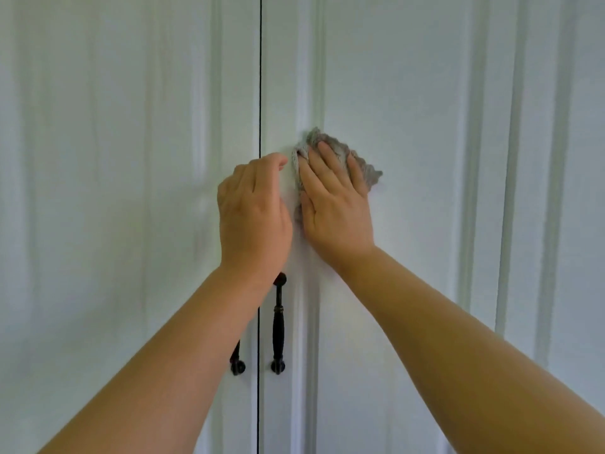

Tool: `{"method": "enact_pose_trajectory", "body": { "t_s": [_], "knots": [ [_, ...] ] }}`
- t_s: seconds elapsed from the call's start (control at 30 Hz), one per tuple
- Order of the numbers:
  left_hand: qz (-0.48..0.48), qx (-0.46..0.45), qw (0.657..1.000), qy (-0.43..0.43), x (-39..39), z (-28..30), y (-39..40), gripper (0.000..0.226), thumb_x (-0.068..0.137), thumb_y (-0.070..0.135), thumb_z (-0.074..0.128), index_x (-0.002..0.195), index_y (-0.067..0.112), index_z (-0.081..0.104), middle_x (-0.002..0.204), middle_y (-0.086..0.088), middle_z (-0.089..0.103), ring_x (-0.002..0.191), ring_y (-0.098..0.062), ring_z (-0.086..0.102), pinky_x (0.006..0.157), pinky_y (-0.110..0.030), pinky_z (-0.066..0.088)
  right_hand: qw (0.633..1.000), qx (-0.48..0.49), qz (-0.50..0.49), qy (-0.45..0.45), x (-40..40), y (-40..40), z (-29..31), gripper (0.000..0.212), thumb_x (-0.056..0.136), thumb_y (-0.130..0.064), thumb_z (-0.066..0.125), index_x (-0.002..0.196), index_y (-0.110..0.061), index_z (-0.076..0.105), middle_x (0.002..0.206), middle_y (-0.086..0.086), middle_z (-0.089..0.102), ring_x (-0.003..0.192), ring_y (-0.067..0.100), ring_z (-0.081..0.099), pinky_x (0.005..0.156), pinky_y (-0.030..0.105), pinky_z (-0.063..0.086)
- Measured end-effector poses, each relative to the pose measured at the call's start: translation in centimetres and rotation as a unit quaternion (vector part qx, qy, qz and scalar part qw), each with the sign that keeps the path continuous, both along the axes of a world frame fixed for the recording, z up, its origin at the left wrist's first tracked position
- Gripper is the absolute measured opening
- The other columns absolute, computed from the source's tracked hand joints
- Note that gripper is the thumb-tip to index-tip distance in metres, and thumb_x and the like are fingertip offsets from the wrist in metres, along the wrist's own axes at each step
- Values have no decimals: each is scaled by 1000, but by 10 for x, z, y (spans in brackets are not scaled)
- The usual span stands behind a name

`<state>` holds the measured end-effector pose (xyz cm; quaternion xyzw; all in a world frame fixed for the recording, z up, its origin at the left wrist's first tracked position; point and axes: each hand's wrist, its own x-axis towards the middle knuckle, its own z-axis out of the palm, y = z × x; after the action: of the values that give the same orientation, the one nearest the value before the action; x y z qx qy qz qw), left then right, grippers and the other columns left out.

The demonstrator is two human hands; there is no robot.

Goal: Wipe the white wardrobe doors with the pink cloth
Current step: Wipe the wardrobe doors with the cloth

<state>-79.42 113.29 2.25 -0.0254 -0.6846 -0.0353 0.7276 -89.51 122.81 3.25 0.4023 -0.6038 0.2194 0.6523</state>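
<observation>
Two white panelled wardrobe doors fill the head view, the left door and the right door, meeting at a dark seam. My right hand presses the crumpled greyish-pink cloth flat against the right door's left stile, fingers straight and spread over it. My left hand is raised over the seam just left of the cloth. Its fingers are loosely curled, with the tips close to the cloth's left edge, and I see nothing held in them.
Two black turned handles hang below my hands on either side of the seam: the right door's handle, and the left door's handle, mostly hidden behind my left forearm. Raised mouldings run vertically down both doors.
</observation>
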Motion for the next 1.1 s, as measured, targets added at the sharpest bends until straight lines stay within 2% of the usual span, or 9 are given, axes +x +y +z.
{"method": "enact_pose_trajectory", "body": {
  "t_s": [0.23,0.33,0.43,0.57,0.7,0.8,0.87,0.97,1.1],
  "knots": [
    [2,15,998,-63,9,-106,13,37,89,2,39,118,7,62,107,-6,66,99,-25,61,97,-36,40,999,23,18,-45,6,9,-158,56,94,-12,64,147,-10,49,156,7,43,150,24,29,122,53,18],
    [40,-18,994,-102,3,-139,20,35,94,2,40,123,4,60,132,-12,61,122,-27,57,116,-45,32,993,70,29,-88,13,18,-232,58,93,-11,65,148,-12,47,158,4,39,151,22,27,121,54,20],
    [77,-64,983,-154,-9,-167,30,43,102,6,27,138,2,51,154,-15,41,143,-27,39,123,-54,16,984,153,9,-93,7,42,-287,55,96,-14,54,151,-14,44,161,3,34,152,22,24,119,57,26],
    [100,-75,980,-156,-14,-173,25,49,106,15,26,153,3,32,162,-15,23,152,-24,20,124,-51,8,989,129,2,-67,4,40,-264,55,99,-24,54,151,-15,42,161,2,32,152,22,25,119,56,25],
    [100,-53,987,-116,-21,-172,32,57,103,28,23,153,2,32,161,-16,28,151,-25,25,124,-52,7,997,8,10,-75,9,15,-199,54,100,-31,45,151,-12,40,158,6,38,151,27,26,119,59,23],
    [109,-59,986,-108,-26,-173,30,59,101,29,23,153,2,33,160,-15,30,150,-25,26,123,-53,8,998,1,2,-60,6,9,-183,53,104,-35,34,151,-13,35,157,7,40,150,27,29,118,58,24],
    [120,-72,984,-110,-25,-175,27,59,102,29,23,153,2,33,160,-16,30,150,-25,26,123,-52,7,999,12,-10,-40,-4,20,-189,52,103,-34,39,151,-15,38,157,7,40,150,27,29,120,57,23],
    [134,-99,981,-104,-26,-177,26,55,102,24,28,153,3,33,160,-15,29,150,-24,27,123,-51,7,997,-31,-60,-49,-30,57,-198,54,100,-30,45,152,-15,38,158,11,39,150,31,29,119,59,23],
    [159,-155,971,-89,-28,-178,14,49,101,5,43,149,5,42,157,-11,38,145,-24,37,122,-53,13,980,-133,-85,-123,-50,92,-205,52,105,-28,30,153,-7,33,159,18,34,150,36,25,119,63,18]
  ]
}}
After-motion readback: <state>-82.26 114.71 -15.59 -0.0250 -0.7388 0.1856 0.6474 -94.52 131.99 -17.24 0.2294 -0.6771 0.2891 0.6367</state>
